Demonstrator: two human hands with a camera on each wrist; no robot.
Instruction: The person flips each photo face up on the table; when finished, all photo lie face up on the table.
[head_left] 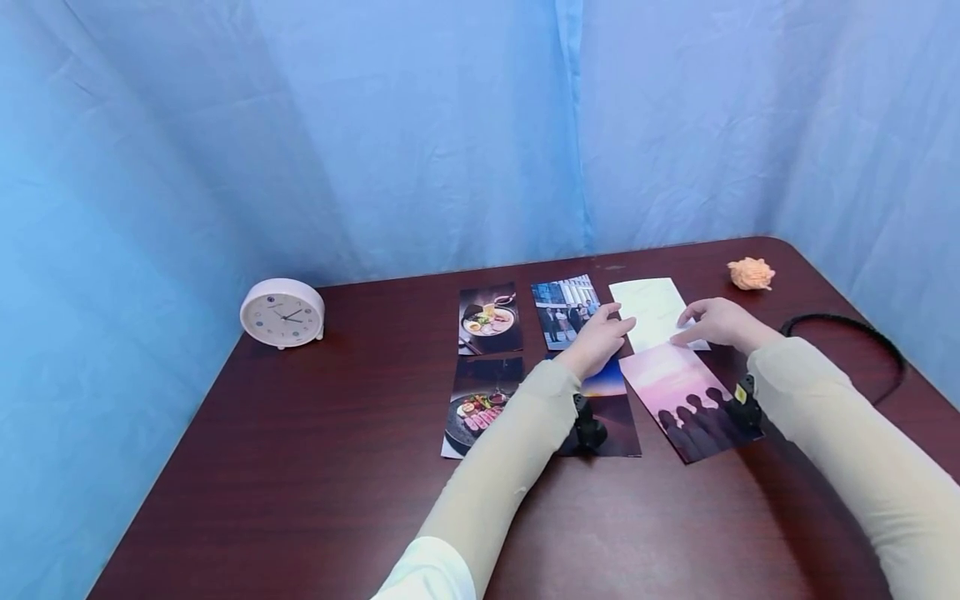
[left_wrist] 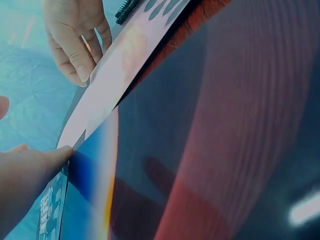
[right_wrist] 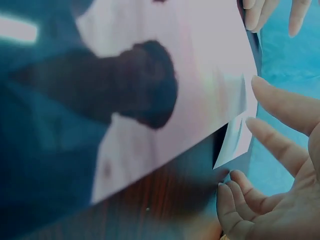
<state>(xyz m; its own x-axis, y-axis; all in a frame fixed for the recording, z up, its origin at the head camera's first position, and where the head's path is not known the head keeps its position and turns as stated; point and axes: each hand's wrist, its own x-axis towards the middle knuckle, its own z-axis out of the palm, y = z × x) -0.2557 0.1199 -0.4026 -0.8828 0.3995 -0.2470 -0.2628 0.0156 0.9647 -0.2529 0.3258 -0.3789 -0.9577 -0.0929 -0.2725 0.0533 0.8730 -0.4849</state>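
In the head view my left hand point(head_left: 597, 337) reaches over a blue-and-dark photo point(head_left: 611, 417) to the left edge of a white glossy sheet point(head_left: 648, 308). One of its fingertips rests at the photo corners in the left wrist view. My right hand point(head_left: 720, 323) is at the sheet's right side, above a pink photo with silhouetted people point(head_left: 675, 392). In the right wrist view the right thumb point(right_wrist: 280, 100) touches the pink photo's far edge, and the index fingertip is at the white sheet. Its fingers are spread, with no clear pinch.
Left of the hands lie a group photo point(head_left: 558, 312), a noodle-bowl photo point(head_left: 489, 321) and a sliced-meat photo point(head_left: 480, 408). A white clock point(head_left: 282, 313) stands at the table's far left. An orange crumpled ball point(head_left: 751, 273) and a black cable point(head_left: 862, 321) lie right.
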